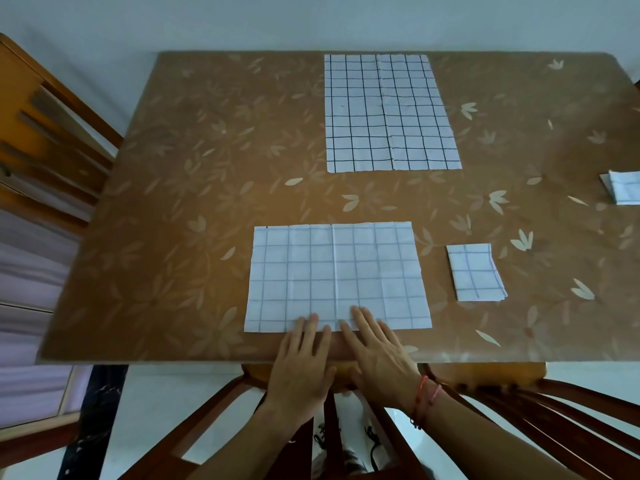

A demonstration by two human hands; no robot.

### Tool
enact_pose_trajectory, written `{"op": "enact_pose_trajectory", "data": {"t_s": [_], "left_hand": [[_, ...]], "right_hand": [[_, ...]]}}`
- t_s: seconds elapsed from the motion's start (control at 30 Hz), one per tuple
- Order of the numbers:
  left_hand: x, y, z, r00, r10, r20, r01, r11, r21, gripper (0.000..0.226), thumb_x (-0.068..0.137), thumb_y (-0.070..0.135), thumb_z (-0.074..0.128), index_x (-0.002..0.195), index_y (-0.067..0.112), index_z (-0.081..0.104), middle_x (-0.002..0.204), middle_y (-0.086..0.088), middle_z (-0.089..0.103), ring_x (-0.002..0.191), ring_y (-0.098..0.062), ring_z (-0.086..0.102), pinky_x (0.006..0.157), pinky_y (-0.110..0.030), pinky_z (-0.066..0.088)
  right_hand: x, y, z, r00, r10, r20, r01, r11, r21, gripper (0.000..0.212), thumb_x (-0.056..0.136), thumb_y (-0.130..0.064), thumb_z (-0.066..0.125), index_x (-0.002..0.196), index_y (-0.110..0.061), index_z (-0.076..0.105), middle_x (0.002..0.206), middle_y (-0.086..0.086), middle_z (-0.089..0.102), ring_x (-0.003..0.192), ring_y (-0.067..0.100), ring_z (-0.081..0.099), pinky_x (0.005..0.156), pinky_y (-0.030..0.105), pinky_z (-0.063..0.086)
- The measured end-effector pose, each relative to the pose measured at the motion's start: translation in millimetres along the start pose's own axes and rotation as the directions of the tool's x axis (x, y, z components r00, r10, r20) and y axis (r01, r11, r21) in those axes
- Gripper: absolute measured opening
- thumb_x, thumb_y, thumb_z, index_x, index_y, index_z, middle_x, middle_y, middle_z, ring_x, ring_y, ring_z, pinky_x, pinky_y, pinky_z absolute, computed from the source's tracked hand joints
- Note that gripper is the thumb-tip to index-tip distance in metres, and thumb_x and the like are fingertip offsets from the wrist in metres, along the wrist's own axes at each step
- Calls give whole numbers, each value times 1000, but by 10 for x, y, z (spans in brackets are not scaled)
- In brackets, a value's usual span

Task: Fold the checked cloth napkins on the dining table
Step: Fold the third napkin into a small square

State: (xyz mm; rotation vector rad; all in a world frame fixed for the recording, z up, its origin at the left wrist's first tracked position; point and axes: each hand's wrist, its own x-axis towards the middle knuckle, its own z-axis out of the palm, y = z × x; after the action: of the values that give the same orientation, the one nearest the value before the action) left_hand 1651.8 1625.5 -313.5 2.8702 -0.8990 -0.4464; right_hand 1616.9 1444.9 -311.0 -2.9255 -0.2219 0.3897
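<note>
Both hands, the left hand and the right hand, lie open and flat, side by side, fingers on the near edge of the white checked cloth napkin at lower centre of the frame, probably to press its fold; it looks smooth, with a centre crease

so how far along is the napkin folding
Done: one small folded napkin lies right of the work, and another folded one sits at the table's right edge. In hand: the left hand and right hand press flat on the near napkin. Left: the far napkin, lying open.
</note>
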Motion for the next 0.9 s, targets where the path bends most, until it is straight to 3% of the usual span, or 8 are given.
{"op": "enact_pose_trajectory", "data": {"t_s": [0.13,0.3,0.4,0.47,0.53,0.77,0.9], "left_hand": [[-25,15,-27,1000,-27,-2,27,1000,7,67,81,46,66,137,12,51,146,-17,44,134,-35,42,106,-49,38],[21,0,-24,997,64,-36,-63,998,25,66,89,48,49,143,10,43,154,-17,32,144,-34,26,112,-50,30],[57,-45,-47,996,89,21,-90,995,32,71,92,51,26,150,9,28,159,-14,17,148,-28,9,115,-51,26],[77,-95,-8,990,110,94,-114,993,43,74,95,53,19,154,11,5,161,-10,-7,148,-25,-11,120,-48,11],[83,-135,12,985,117,126,-121,992,23,76,93,56,14,153,13,-4,159,-8,-16,146,-24,-18,120,-48,6],[23,-111,70,993,106,52,-108,993,41,71,95,49,17,152,8,2,160,-11,-2,148,-26,-3,119,-46,15],[-2,-136,69,997,75,38,-74,997,-13,68,94,45,27,149,6,22,157,-13,24,146,-26,22,112,-46,35]], "right_hand": [[14,46,32,1000,-17,1,17,999,-36,75,81,-50,44,146,-12,40,155,23,32,143,38,32,108,51,37],[21,55,81,1000,-29,-12,28,998,-61,84,81,-56,64,147,-11,37,156,22,31,143,38,31,107,53,39],[15,6,96,999,-45,-27,43,997,-69,87,79,-56,66,147,-8,39,155,21,32,142,37,33,107,52,42],[11,-39,120,997,-74,-36,72,995,-70,85,82,-55,63,146,-6,39,156,21,32,143,36,33,107,51,42],[18,-72,147,994,-98,-39,95,993,-73,81,87,-56,55,147,-4,38,156,21,32,143,36,32,108,51,41],[58,-139,125,993,-110,-37,107,991,-80,74,93,-57,39,148,-7,37,154,21,35,141,36,35,107,51,41],[53,-119,127,996,-90,-3,89,994,-69,75,93,-58,42,146,-5,41,155,19,34,143,34,34,109,50,39]]}}
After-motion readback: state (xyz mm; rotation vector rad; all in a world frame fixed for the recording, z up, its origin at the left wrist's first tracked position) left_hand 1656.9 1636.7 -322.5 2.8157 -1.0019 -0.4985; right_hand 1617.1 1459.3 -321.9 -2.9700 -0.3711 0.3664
